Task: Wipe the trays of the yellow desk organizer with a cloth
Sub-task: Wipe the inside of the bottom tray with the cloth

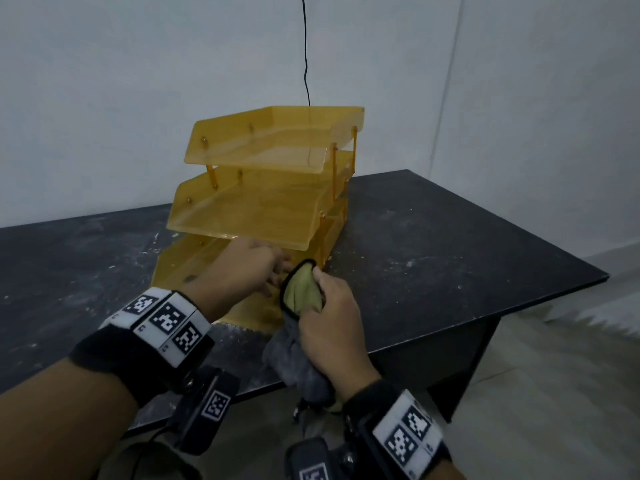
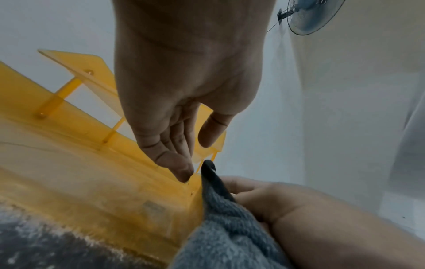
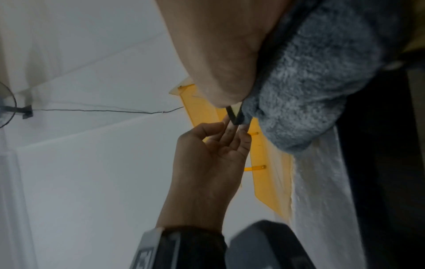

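The yellow desk organizer (image 1: 249, 209) has three stepped trays and stands on a dark table. My left hand (image 1: 273, 268) reaches into the bottom tray (image 1: 180, 265) with straight fingers, its fingertips at the tray's right wall beside the cloth's black-edged corner. My right hand (image 1: 332, 317) grips a bunched cloth (image 1: 301, 292), grey on one side and yellow-green on the other, at the tray's front right corner. The left wrist view shows the left hand (image 2: 181, 145) with its thumb apart, close to the cloth (image 2: 225, 227). In the right wrist view the cloth (image 3: 310, 91) hangs from the right hand (image 3: 218, 54).
The table (image 1: 450, 254) is dusty with white specks; its front edge runs just below my hands and its right corner ends at the far right. A thin black wire (image 1: 306, 64) hangs down the wall behind the organizer. A wall fan (image 2: 310, 16) shows in the left wrist view.
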The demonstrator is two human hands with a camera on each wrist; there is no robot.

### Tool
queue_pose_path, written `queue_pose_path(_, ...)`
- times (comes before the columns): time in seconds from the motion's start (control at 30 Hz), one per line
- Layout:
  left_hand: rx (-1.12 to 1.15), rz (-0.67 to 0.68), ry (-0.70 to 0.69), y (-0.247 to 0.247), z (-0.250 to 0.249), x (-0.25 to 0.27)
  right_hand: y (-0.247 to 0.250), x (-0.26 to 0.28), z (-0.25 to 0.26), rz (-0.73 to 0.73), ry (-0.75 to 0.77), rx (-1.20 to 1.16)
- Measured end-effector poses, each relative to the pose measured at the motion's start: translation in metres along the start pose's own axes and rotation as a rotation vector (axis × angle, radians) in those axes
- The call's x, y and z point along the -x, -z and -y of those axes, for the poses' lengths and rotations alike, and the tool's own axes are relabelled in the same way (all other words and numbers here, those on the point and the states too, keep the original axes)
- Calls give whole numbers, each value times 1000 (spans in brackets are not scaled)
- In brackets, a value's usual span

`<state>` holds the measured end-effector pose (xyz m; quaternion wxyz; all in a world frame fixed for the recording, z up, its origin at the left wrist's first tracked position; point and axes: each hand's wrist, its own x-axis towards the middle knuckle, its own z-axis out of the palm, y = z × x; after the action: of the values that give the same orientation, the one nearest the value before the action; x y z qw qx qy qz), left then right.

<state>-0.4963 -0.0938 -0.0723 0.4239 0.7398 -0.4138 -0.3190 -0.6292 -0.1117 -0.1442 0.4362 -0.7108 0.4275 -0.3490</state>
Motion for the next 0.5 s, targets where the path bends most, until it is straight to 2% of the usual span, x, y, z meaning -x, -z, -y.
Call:
queue_pose_path(0.13,52,37,22,-1,0,2,0,-6,7,4,37,21)
queue_pose_path(0.3,71,13,34,15,5,3,-6,22,0,240,103,89)
queue_pose_path(0.37,101,21,32,20,7,4,-10,22,-4,271,124,51)
queue_pose_path(0.43,100,18,33,21,8,5,-8,9,-5,176,1,-129)
queue_pose_path(0.5,103,17,24,21,10,5,3,-13,-2,-33,-206,-381)
